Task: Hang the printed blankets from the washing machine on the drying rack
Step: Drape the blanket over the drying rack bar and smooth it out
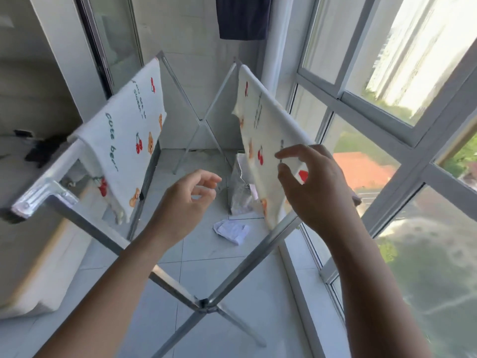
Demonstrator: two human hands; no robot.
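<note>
A metal X-frame drying rack (206, 303) stands on the balcony floor. Over its left top bar hangs a white blanket (126, 140) printed with bears, cherries and "cute bear". A second printed blanket (260, 120) is draped over the right top bar. My right hand (312, 184) hovers in front of that blanket's near end, fingers spread and relaxed, gripping nothing. My left hand (185, 202) floats between the two bars with loosely curled fingers, holding nothing.
Large windows (387, 104) line the right side. A dark garment (244, 16) hangs overhead at the back. Crumpled paper (232, 231) and a plastic bag (238, 192) lie on the tiled floor under the rack. A white appliance (31, 267) stands at left.
</note>
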